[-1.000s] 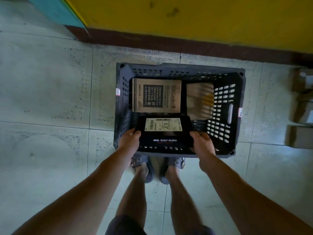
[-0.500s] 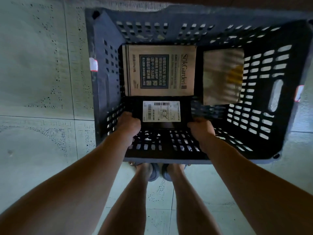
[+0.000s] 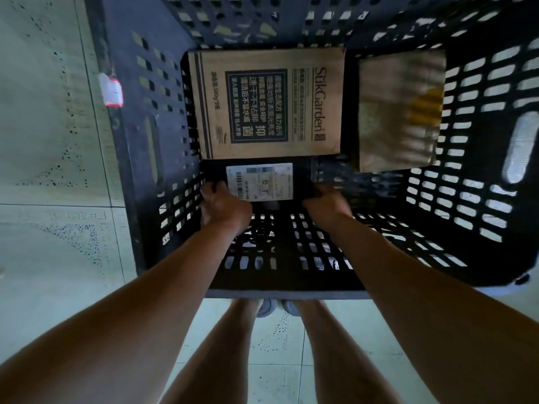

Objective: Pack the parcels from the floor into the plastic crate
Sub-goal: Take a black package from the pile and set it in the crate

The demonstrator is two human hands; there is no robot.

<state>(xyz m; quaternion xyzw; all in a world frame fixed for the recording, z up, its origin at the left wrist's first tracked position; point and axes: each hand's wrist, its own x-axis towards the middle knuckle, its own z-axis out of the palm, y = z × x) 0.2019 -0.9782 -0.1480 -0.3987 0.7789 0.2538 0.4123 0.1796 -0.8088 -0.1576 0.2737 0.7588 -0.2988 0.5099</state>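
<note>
Pale tiled floor around everything; no loose parcels on the part of it in view, so what's left to pack can't be counted from here. Dark perforated plastic crate sits on it, person bent over the near rim with both arms reaching to the bottom. Inside, far-left: large flat brown cardboard box, lying flat, printed "SukGarden" along one edge, a dark panel of Chinese text in the middle, "500g" legible at the side. Far-right: smaller plain brown cardboard parcel with a yellow patch, blurred, no readable print, apart from the big box by a narrow gap. Near-left: flat black parcel with a white shipping label, barcode down one side, rest too small to read. It touches the near edge of the SukGarden box and looks to be at or just off the crate bottom. Left hand curled around its left end, right hand clamped on its right end, motion-blurred. Judgement: two parcels placed, third being seated; near-right of the crate bottom is free. Small red-and-white sticker on the crate's left rim, unreadable.
</note>
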